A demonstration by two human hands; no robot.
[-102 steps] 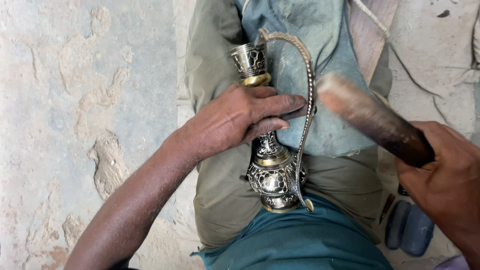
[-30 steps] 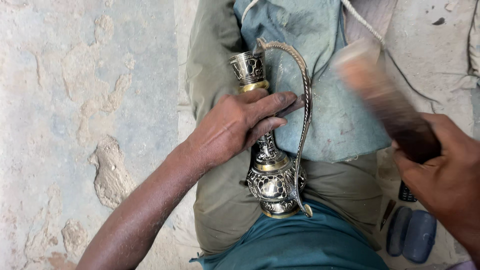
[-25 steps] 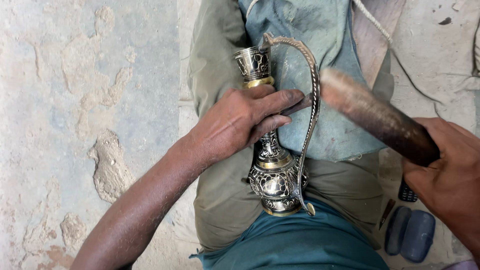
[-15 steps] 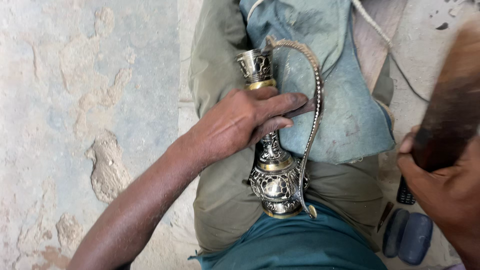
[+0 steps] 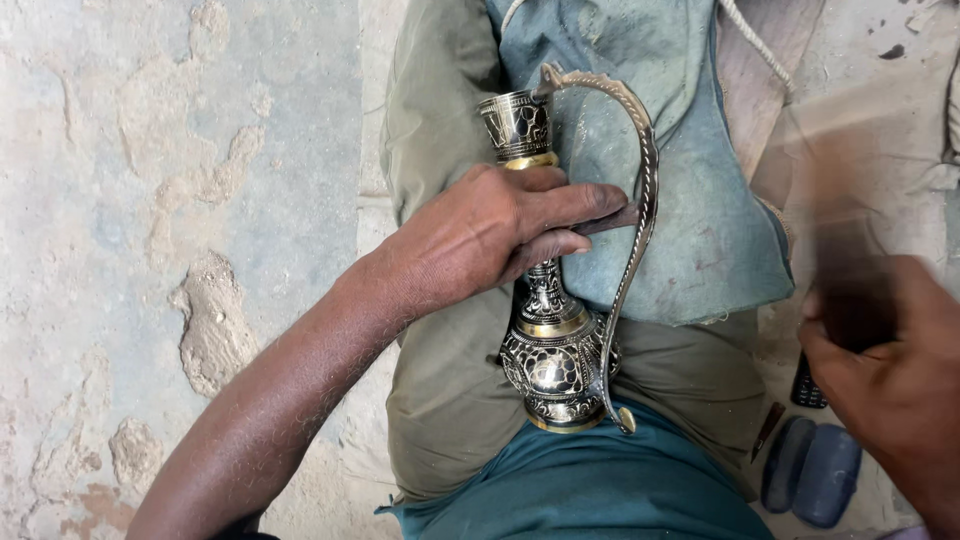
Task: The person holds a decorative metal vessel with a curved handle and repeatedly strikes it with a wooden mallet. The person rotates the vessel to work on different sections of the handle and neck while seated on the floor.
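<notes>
An ornate engraved brass ewer (image 5: pixel 553 367) lies along my lap, its mouth pointing away from me. My left hand (image 5: pixel 487 238) is wrapped around its narrow neck, and its fingers press a small dark tool (image 5: pixel 612 219) against the long curved handle (image 5: pixel 645 190). At the right, my right hand (image 5: pixel 893 372) grips a dark wooden mallet (image 5: pixel 838 262) that is blurred by motion and raised clear of the ewer.
A dusty blue cloth (image 5: pixel 700 210) covers my thigh under the handle. A pair of blue sandals (image 5: pixel 812 470) and a small dark object (image 5: pixel 806 384) lie on the floor at the right. Rough patched concrete floor (image 5: pixel 150 200) fills the left.
The mallet in my right hand has swung between the handle and the right side several times and is now blurred at the right. My left hand and the ewer have stayed in place.
</notes>
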